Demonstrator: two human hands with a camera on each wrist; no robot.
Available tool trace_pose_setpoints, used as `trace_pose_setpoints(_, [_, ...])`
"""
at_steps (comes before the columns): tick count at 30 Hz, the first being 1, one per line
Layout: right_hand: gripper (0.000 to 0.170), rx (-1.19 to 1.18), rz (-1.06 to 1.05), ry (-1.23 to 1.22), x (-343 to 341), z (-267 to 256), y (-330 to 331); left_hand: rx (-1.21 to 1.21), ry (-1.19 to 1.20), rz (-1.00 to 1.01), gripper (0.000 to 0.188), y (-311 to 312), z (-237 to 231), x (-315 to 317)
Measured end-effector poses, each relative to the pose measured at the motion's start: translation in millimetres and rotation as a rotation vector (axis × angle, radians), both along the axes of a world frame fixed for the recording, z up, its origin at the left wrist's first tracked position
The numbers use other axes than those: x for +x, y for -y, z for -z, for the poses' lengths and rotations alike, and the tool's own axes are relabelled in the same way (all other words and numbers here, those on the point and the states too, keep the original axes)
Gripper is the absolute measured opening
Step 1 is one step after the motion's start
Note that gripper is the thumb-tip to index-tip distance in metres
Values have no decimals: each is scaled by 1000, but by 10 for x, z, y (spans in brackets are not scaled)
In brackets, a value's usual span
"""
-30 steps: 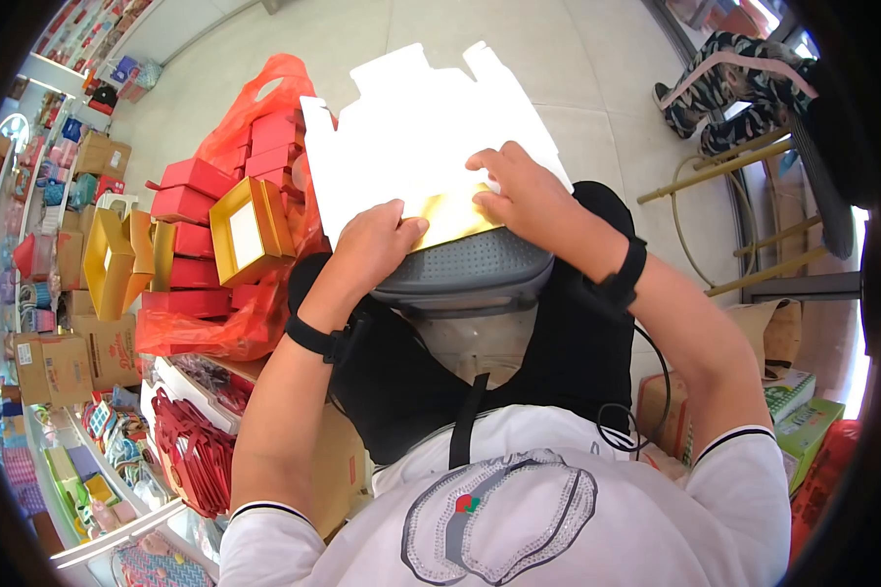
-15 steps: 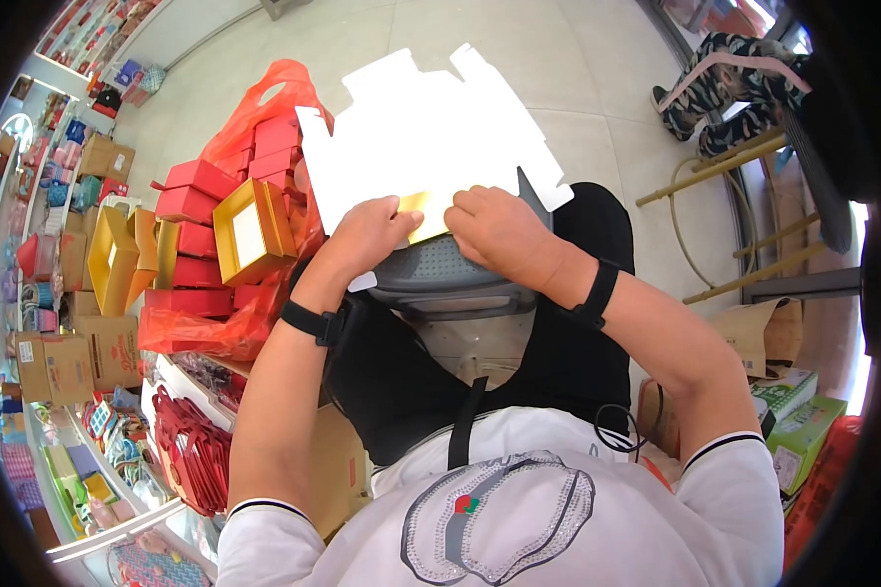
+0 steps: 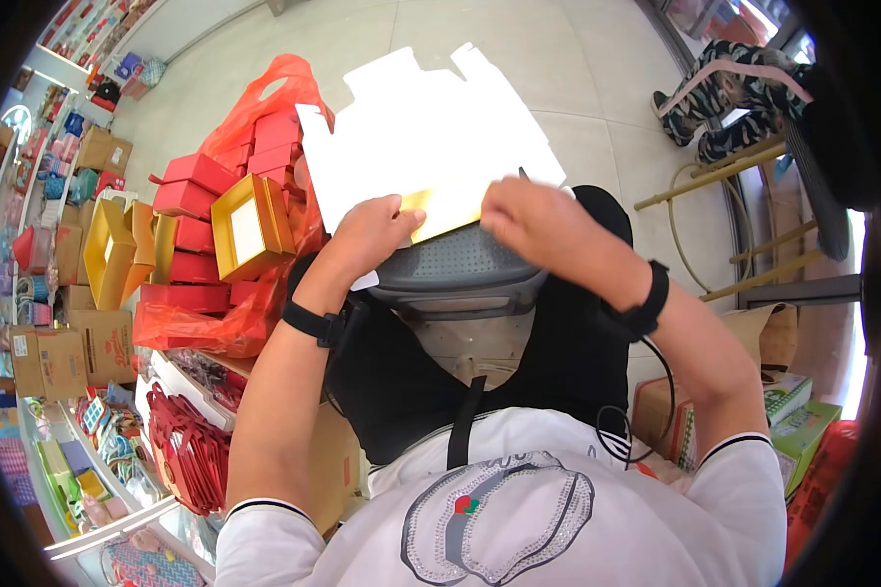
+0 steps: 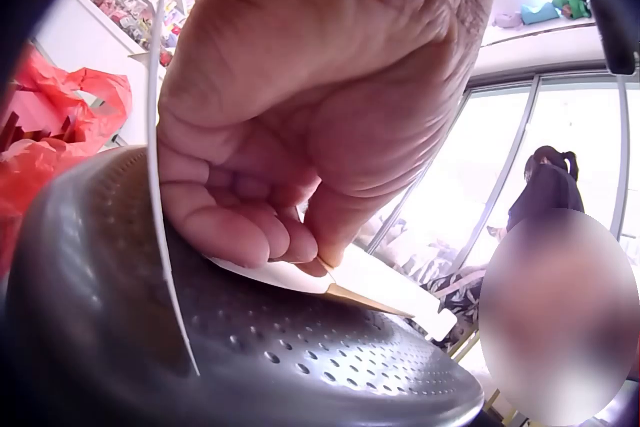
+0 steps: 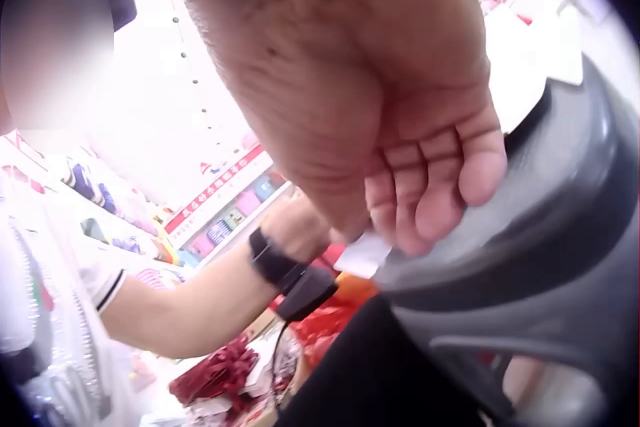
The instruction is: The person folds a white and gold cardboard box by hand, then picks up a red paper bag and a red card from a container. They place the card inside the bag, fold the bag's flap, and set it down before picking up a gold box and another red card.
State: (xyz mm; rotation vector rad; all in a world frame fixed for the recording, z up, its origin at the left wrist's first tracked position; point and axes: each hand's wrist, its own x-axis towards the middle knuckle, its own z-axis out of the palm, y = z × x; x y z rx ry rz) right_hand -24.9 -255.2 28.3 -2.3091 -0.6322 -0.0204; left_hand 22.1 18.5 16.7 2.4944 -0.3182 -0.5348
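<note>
A flat cardboard box blank [image 3: 426,137], white on top, lies over a grey stool [image 3: 460,269] between the person's knees. Its near edge is folded up, showing a gold strip [image 3: 445,212]. The left hand [image 3: 367,233] pinches this strip at its left end, thumb against curled fingers, as the left wrist view shows. Farther right along the same fold, the right hand [image 3: 538,223] grips the edge with bent fingers; its fingertips are partly hidden in the head view. A small white flap [image 3: 364,281] sticks out below the left hand.
Left of the stool, a red plastic bag [image 3: 284,78] holds red boxes [image 3: 191,186]. Open gold boxes [image 3: 227,210] rest on them. Shelves of goods line the left side. A gold-legged chair [image 3: 724,171] and a person's patterned trousers [image 3: 724,88] are at right.
The right hand went left along the near edge towards the left hand, then back to the right. The blank shifted slightly; the left hand keeps pinching the fold's left end.
</note>
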Motion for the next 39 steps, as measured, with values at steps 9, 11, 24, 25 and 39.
trace_pose_setpoints(9, [34, -114, 116, -254, 671, 176, -86, 92, 110, 3, 45, 85, -7, -90])
trace_pose_setpoints(11, [33, -115, 122, -275, 702, 229, -97, 83, 144, 1, 46, 76, 55, -95])
trace_pose_setpoints(24, [24, -202, 148, -100, 658, 353, -188, 111, 269, 54, 42, 120, 97, -134])
trace_pose_setpoints(25, [24, -204, 151, -84, 656, 361, -190, 113, 266, 52, 42, 125, 92, -133])
trace_pose_setpoints(39, [26, -290, 94, -128, 678, 220, -214, 123, 707, 277, 22, 192, 136, -258])
